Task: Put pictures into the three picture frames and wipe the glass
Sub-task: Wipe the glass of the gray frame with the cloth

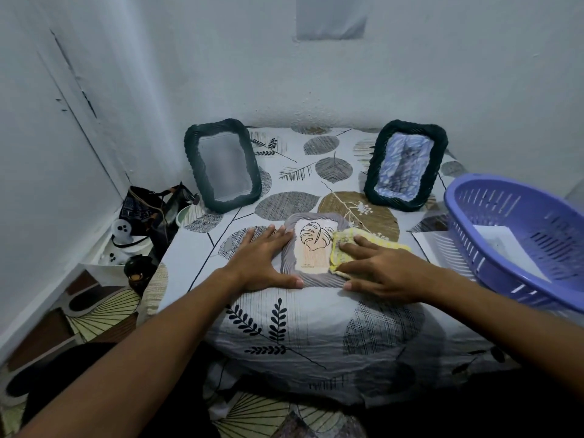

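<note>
Frames (223, 165) (406, 165) stand behind; purple basket (518, 235) sits right.

We find no text we can read; the leaf picture (313, 248) in the grey frame (289, 257) carries a small line of print, too tiny to make out.

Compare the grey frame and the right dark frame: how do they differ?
The grey frame lies flat on the bedspread; the right dark frame stands propped up. The grey one shows a leaf drawing; the dark one a blue, blurry picture. Only the grey one has hands and a cloth on it. Both have ribbed, rounded rims.
</note>
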A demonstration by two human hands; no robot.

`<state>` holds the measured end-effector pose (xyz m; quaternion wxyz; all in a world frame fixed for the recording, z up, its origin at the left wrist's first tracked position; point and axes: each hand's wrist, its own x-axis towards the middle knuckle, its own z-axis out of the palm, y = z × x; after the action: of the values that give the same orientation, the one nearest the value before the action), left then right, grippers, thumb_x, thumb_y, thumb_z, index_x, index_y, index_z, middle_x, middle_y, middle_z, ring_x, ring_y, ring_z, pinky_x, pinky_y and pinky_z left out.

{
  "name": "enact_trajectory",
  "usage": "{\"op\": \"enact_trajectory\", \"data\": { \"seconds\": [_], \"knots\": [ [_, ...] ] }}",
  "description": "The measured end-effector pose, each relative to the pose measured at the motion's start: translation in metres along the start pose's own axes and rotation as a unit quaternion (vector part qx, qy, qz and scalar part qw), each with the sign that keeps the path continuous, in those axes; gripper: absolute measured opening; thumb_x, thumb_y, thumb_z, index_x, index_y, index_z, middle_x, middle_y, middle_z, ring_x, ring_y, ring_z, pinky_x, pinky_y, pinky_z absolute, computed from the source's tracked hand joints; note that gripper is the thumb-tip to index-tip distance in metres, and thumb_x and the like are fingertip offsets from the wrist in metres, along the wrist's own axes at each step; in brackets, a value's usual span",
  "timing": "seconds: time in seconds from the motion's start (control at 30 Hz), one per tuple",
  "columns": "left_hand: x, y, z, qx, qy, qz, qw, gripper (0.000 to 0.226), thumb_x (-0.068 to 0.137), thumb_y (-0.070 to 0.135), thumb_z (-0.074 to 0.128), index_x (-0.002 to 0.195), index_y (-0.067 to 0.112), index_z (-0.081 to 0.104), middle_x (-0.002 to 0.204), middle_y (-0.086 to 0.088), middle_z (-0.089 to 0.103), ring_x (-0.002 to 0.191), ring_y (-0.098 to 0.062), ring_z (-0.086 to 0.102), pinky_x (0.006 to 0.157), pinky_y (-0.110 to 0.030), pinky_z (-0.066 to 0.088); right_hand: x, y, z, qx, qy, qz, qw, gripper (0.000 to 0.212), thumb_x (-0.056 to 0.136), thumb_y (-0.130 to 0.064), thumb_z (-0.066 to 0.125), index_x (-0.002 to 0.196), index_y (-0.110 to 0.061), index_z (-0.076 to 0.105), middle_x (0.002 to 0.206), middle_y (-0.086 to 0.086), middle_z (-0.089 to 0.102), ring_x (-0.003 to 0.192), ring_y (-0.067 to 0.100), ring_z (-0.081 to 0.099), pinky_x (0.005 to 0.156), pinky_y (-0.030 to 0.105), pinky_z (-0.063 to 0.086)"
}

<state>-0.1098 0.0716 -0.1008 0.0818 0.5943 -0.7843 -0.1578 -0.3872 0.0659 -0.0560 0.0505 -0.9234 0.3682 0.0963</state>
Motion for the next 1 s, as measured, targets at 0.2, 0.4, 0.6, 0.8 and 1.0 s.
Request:
{"op": "enact_trajectory", "data": {
  "seconds": [0.2, 0.4, 0.6, 0.8, 1.0],
  "knots": [
    [-0.002, 0.002, -0.002, 0.002, -0.002, 0.003, 1.0, 0.114, 0.062, 0.078, 0.057, 0.152, 0.03, 0.007, 0.161, 0.002, 0.004, 0.147, -0.013, -0.004, 0.112, -0.037, -0.016, 0.007, 0.005, 0.005, -0.041, 0.032, 0.028, 0.998, 0.095, 0.072, -0.083, -0.01, 0.14, -0.038, 0.039, 0.16, 0.002, 0.018, 0.147, 0.027, 0.013, 0.108, 0.045, 0.039],
    [-0.002, 0.004, -0.003, 0.003, -0.005, 0.0, 1.0, 0.116, 0.06, 0.079, 0.057, 0.152, 0.03, 0.008, 0.161, 0.001, 0.004, 0.147, -0.014, -0.004, 0.112, -0.035, -0.017, 0.014, -0.001, 0.004, -0.043, 0.029, 0.062, 0.997, 0.062, 0.093, -0.068, 0.016, 0.145, -0.037, 0.032, 0.159, 0.005, 0.018, 0.147, 0.028, 0.015, 0.107, 0.044, 0.037],
    [-0.003, 0.005, -0.005, 0.01, -0.007, -0.001, 1.0, 0.115, 0.062, 0.079, 0.06, 0.153, 0.03, 0.009, 0.161, 0.001, 0.004, 0.147, -0.014, -0.004, 0.114, -0.037, -0.015, 0.037, 0.002, 0.0, -0.007, 0.026, 0.12, 0.992, 0.06, 0.094, -0.062, 0.024, 0.145, -0.033, 0.033, 0.158, 0.008, 0.02, 0.146, 0.029, 0.015, 0.105, 0.05, 0.037],
    [-0.001, 0.002, -0.003, 0.015, -0.009, 0.003, 1.0, 0.116, 0.057, 0.082, 0.051, 0.153, 0.031, 0.009, 0.161, 0.002, 0.005, 0.148, -0.013, -0.003, 0.117, -0.041, -0.012, 0.053, 0.008, -0.004, 0.012, 0.027, 0.145, 0.989, 0.059, 0.094, -0.063, 0.025, 0.143, -0.033, 0.037, 0.156, 0.01, 0.024, 0.145, 0.032, 0.017, 0.108, 0.051, 0.032],
    [0.002, -0.002, 0.0, 0.024, -0.006, 0.01, 1.0, 0.121, 0.054, 0.089, 0.047, 0.152, 0.031, 0.007, 0.161, 0.003, 0.004, 0.147, -0.013, -0.004, 0.116, -0.041, -0.013, 0.052, 0.008, -0.003, -0.013, 0.025, 0.157, 0.987, 0.06, 0.094, -0.065, 0.023, 0.144, -0.035, 0.034, 0.155, 0.011, 0.026, 0.143, 0.033, 0.023, 0.105, 0.052, 0.035]
  ]
}}
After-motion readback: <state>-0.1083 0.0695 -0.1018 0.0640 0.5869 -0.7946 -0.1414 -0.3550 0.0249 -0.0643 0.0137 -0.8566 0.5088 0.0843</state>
